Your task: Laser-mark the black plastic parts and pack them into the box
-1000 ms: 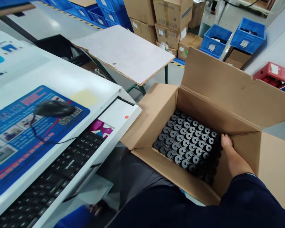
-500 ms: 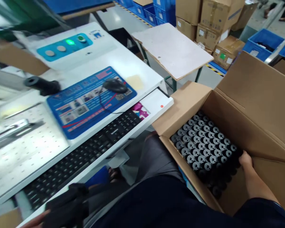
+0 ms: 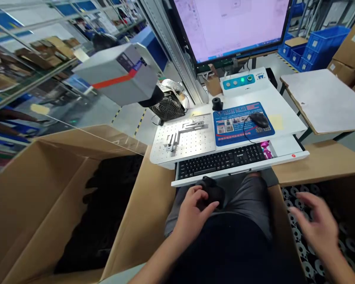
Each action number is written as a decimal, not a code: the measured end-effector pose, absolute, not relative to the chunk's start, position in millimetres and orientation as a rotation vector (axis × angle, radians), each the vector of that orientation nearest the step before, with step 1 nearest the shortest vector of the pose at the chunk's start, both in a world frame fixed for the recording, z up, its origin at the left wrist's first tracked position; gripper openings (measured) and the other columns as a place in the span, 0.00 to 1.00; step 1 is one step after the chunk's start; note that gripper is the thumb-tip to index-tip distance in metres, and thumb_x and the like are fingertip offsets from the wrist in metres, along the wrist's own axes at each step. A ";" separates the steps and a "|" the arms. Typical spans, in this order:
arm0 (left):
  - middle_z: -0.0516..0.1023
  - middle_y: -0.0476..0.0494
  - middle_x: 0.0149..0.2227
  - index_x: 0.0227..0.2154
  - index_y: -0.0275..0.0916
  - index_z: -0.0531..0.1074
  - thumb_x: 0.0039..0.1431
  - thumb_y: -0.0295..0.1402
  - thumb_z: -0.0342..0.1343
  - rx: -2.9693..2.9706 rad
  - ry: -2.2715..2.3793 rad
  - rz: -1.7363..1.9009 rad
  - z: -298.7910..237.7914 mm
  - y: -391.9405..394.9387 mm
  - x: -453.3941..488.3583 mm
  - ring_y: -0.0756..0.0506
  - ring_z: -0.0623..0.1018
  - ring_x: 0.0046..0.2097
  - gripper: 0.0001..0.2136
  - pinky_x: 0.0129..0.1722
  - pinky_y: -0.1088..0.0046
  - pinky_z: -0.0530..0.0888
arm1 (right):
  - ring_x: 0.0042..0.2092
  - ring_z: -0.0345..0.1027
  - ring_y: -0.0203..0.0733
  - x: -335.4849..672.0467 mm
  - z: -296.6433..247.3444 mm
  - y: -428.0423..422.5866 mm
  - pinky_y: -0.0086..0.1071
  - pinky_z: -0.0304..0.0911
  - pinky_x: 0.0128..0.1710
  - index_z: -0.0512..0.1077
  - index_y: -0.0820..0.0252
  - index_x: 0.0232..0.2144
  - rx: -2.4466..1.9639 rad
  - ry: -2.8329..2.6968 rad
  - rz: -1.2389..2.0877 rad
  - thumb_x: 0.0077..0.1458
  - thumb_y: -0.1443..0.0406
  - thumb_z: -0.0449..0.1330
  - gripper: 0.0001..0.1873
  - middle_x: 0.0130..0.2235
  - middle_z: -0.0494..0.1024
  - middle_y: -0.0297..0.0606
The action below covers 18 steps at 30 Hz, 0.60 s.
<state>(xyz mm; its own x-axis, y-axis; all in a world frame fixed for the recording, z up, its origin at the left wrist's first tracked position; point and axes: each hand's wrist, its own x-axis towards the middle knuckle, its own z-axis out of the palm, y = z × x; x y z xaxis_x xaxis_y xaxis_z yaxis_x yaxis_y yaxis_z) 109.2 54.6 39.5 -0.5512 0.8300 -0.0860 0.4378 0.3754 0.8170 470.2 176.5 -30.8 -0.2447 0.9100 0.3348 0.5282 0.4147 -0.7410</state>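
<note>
My left hand [image 3: 192,211] is over my lap with its thumb and fingers around a black plastic part [image 3: 215,195]. The fingers hide some of that part, and its full shape does not show. Above the right-hand carton [image 3: 319,161], my right hand [image 3: 316,227] is slightly blurred, thumb and fingers apart, nothing visible between them. Rows of black cylindrical parts with pale ring-shaped ends [image 3: 309,268] stand in that carton. Another black part [image 3: 217,104] sits on the white worktable, beside the blue mouse pad [image 3: 239,134].
To my left a large open carton [image 3: 41,177] holds dark parts. Ahead are a perforated metal plate [image 3: 195,144] with an L-shaped stop, a grey machine head [image 3: 121,75], a fan [image 3: 167,108], a keyboard [image 3: 221,161] in a pulled-out drawer and a monitor [image 3: 230,27].
The view has swung left, bringing the machine head and left carton into sight. My right hand has let go of the parts in the carton and risen. The left hand is now over my lap.
</note>
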 end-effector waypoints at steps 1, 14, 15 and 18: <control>0.71 0.39 0.46 0.28 0.42 0.73 0.51 0.45 0.68 1.091 2.124 1.059 40.0 53.9 110.3 0.34 0.74 0.53 0.14 0.49 0.58 0.73 | 0.54 0.75 0.61 436.5 -20.0 173.9 0.59 0.72 0.56 0.67 0.41 0.64 -1.089 -2.010 0.707 0.58 0.52 0.68 0.33 0.54 0.78 0.46; 0.70 0.42 0.45 0.33 0.42 0.73 0.51 0.35 0.64 0.971 1.748 1.189 47.4 33.9 56.3 0.43 0.74 0.39 0.08 0.36 0.65 0.73 | 0.59 0.71 0.60 203.8 -1.6 117.3 0.59 0.71 0.59 0.68 0.50 0.65 -0.734 -2.300 0.913 0.48 0.75 0.62 0.41 0.58 0.74 0.49; 0.70 0.42 0.46 0.36 0.43 0.73 0.54 0.38 0.65 0.965 1.739 1.230 49.2 28.7 44.6 0.44 0.75 0.37 0.10 0.36 0.65 0.74 | 0.59 0.71 0.59 198.7 0.6 122.3 0.57 0.71 0.60 0.70 0.50 0.63 -0.741 -2.269 0.948 0.50 0.73 0.63 0.37 0.59 0.74 0.48; 0.72 0.45 0.39 0.45 0.43 0.71 0.61 0.45 0.62 0.919 1.786 1.399 47.6 7.7 0.6 0.44 0.75 0.35 0.15 0.34 0.66 0.73 | 0.58 0.72 0.56 177.8 13.2 147.6 0.53 0.71 0.60 0.73 0.48 0.58 -0.815 -2.129 1.059 0.53 0.64 0.69 0.29 0.56 0.74 0.45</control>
